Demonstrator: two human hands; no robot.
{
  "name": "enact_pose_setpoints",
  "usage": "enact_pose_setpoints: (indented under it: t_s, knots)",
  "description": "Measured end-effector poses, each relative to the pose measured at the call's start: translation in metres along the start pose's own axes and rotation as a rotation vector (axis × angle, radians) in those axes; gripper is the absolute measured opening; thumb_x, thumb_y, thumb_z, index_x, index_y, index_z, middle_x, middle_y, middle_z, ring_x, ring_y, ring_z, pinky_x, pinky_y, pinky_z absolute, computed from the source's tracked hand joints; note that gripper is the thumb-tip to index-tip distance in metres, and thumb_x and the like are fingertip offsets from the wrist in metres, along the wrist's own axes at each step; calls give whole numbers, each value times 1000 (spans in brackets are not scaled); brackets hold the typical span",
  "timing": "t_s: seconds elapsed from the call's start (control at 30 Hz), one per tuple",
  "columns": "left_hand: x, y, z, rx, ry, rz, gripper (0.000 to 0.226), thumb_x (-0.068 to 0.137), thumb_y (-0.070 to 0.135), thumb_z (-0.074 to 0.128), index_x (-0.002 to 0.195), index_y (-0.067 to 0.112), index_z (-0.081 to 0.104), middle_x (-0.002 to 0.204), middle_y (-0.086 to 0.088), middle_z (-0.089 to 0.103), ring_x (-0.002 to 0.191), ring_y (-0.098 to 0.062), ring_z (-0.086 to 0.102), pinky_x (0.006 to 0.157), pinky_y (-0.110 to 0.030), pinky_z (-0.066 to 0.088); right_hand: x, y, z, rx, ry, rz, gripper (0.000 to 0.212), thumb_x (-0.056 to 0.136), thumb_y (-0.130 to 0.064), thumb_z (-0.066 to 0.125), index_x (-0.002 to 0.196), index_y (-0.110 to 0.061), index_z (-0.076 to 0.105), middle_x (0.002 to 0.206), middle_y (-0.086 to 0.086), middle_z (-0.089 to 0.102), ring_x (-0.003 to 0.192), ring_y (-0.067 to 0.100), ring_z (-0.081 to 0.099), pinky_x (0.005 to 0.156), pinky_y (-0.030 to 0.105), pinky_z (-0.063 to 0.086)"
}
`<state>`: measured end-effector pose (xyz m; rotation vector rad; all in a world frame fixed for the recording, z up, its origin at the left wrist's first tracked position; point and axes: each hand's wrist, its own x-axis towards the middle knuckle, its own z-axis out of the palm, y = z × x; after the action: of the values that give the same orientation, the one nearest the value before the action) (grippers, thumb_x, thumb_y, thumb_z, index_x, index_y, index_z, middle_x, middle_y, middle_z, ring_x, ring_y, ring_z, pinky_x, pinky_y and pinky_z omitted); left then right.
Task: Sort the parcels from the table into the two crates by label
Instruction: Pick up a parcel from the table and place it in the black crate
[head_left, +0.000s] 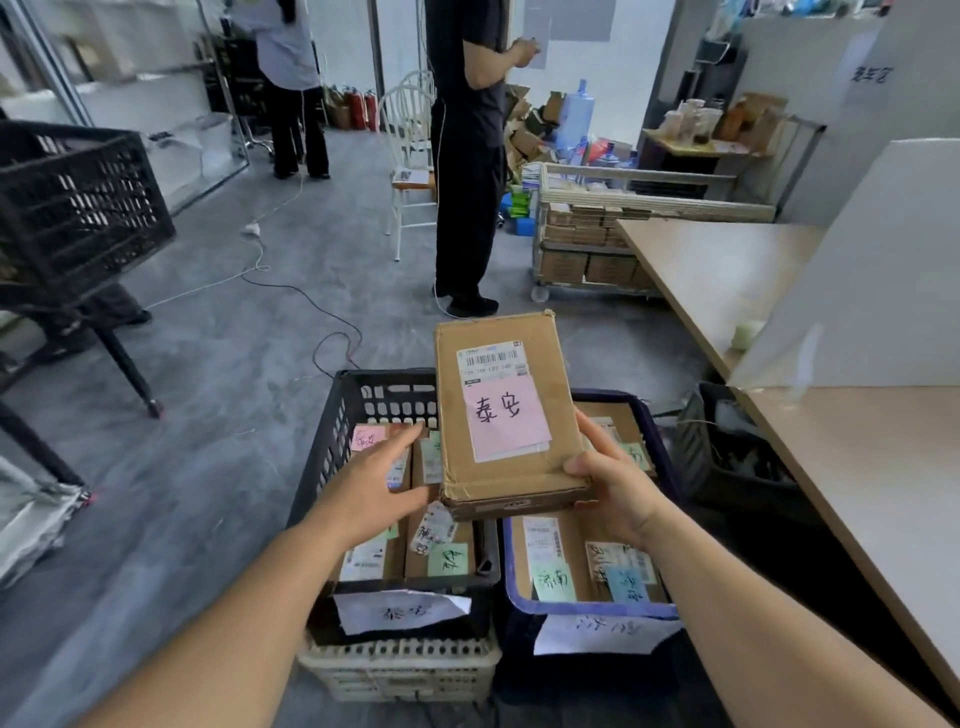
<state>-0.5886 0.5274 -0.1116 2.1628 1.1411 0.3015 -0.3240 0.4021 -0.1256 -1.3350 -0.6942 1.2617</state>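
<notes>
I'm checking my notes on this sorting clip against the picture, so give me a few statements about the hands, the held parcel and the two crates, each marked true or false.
1. The right hand grips the cardboard parcel at its near right corner. True.
2. The held parcel carries a green note. False: its handwritten note is pink, below a barcode label.
3. The left hand is open, fingers stretched over the black crate. True.
4. The blue crate is empty. False: it holds parcels with green and blue notes.
5. The black crate stands to the left of the blue crate. True.
6. Both hands clamp the parcel. False: only the right hand plainly grips it; the left hand's fingers are straight beside its left edge.
</notes>
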Motion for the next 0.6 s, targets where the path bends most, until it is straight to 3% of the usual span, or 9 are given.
enact_pose_setpoints:
  t_s: [0.17,0.27,0.43,0.6]
  knots:
    - [36,-39,-14,-34,-32,-22,84,81,40,72,148,42,22,155,9,28,140,-13,30,112,-33,28,56,12,29,8,9,53,79,53,-24,74,124,-54,56,126,14,60,91,29,62,70,38,52]
    - [61,-70,-25,-40,-67,-27,84,81,38,72,147,45,20,153,9,31,137,-12,34,109,-32,32,91,22,47,0,42,72,80,58,-22,70,131,-50,51,129,10,57,100,30,60,70,38,54]
    - [96,-124,-37,-15,-144,-51,82,83,39,69,133,63,8,152,16,26,140,-12,27,114,-42,29,152,51,73,2,38,144,91,54,-29,75,137,-50,46,133,5,54,115,35,56,94,57,51]
    - [135,-176,-33,12,-224,-90,81,85,44,65,143,57,10,153,20,22,142,-10,23,113,-45,30,205,82,96,4,74,209,82,65,-20,67,138,-50,45,125,1,63,111,31,60,94,58,51]
